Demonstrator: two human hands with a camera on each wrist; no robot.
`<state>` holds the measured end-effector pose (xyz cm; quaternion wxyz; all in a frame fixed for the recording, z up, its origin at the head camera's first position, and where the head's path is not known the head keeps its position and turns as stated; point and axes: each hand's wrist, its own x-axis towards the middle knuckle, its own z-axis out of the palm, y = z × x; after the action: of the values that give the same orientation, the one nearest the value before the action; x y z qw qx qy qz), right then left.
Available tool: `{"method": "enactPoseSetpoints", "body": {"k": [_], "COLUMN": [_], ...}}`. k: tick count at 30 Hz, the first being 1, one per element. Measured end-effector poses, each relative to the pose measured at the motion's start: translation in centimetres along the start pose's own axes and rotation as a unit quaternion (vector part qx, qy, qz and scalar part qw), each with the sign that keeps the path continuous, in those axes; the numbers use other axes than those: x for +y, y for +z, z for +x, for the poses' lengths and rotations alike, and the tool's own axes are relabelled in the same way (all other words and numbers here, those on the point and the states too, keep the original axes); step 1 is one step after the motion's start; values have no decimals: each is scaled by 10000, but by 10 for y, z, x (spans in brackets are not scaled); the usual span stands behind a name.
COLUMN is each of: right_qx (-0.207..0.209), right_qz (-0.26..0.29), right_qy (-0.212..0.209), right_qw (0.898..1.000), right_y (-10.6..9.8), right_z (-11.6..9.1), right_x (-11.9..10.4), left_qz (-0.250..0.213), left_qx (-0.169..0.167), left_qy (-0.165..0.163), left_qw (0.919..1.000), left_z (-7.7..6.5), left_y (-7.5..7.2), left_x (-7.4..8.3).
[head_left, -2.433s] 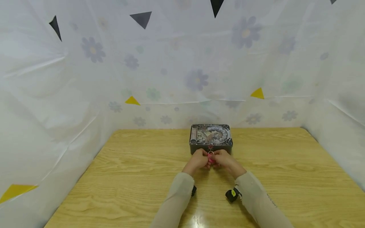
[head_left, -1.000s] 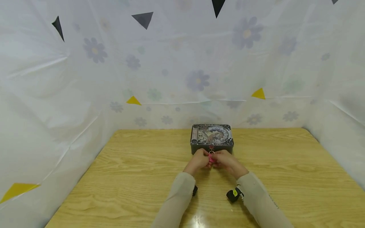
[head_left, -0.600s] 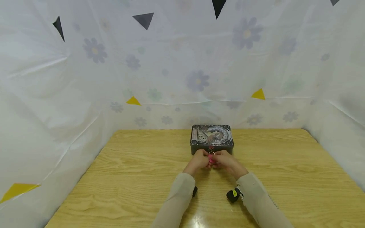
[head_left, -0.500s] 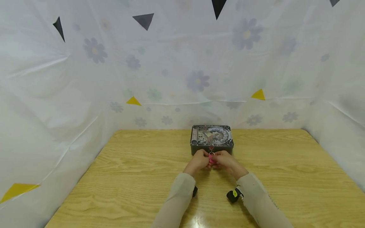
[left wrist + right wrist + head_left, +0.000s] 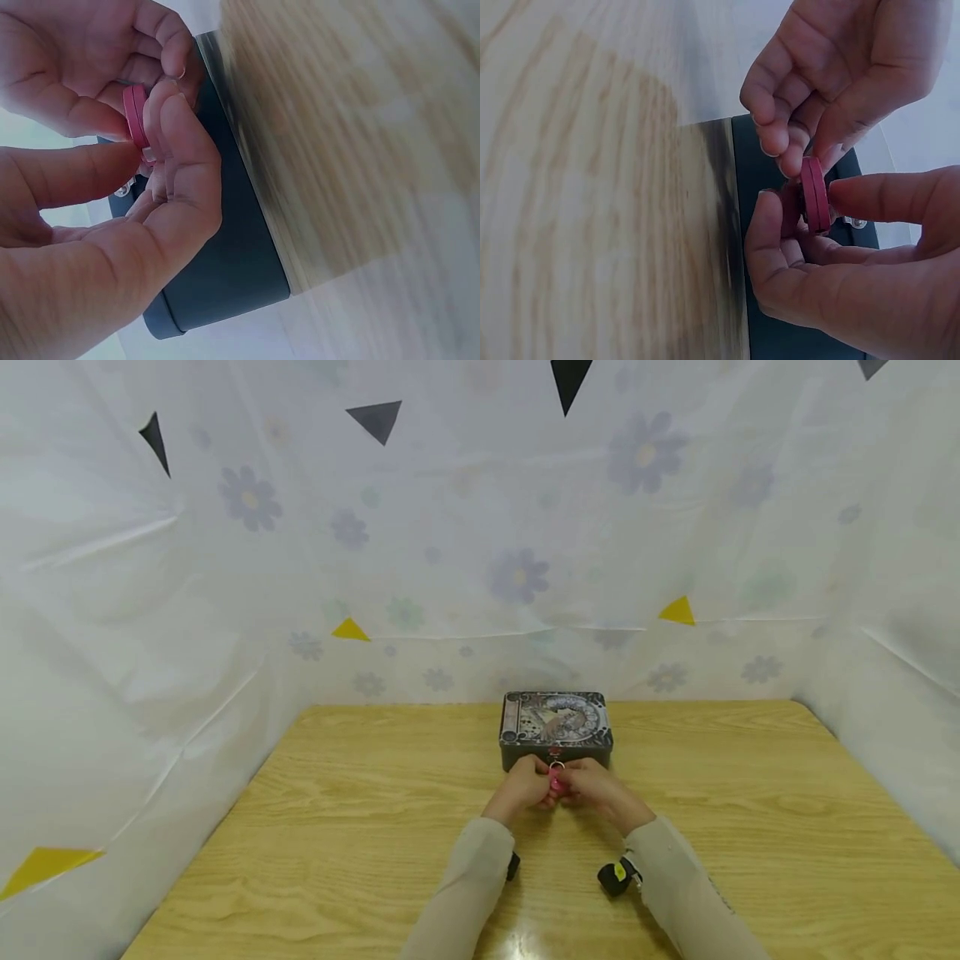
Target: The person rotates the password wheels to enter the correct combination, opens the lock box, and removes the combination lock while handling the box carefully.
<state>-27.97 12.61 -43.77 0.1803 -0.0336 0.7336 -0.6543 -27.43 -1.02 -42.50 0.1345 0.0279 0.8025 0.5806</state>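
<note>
A small pink padlock [image 5: 557, 782] with a silver shackle hangs at the red front latch [image 5: 555, 752] of a dark, picture-lidded tin box [image 5: 555, 727]. My left hand [image 5: 523, 785] pinches it from the left between thumb and curled fingers. From the right, the thumb and fingers of my right hand [image 5: 600, 785] grip it too. Seen edge-on in the left wrist view, the rounded padlock body [image 5: 135, 112] sits between both hands' fingertips. The right wrist view shows its layered pink edge [image 5: 815, 196]; fingers cover much of the rest. The lid is down.
The box stands at the back of a wood-grain table [image 5: 360, 827], near a white flowered sheet [image 5: 450, 527] that also hangs along both sides. A black wrist camera [image 5: 615, 877] sits under the right sleeve.
Both hands stay on the padlock, and its pink face shows slightly more between the fingers. The box has not moved on the table; the head view has shifted a little.
</note>
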Motion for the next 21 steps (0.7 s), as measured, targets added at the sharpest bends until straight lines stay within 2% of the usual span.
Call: {"method": "enactPoseSetpoints", "body": {"k": [9,21], "right_qx": [-104,16], "right_qz": [-51,-68], "right_qy": [-115,-127], "right_qw": [9999,9999], "right_y": [0,1], "right_z": [-4,-1], "right_x": [-1,1], "left_qz": [-156,-74], "left_qx": [-55,-31], "left_qy": [0,25], "left_qw": [9999,10000], "left_z": [-1,1], "left_y": [1,1], "left_x": [-2,-2]}}
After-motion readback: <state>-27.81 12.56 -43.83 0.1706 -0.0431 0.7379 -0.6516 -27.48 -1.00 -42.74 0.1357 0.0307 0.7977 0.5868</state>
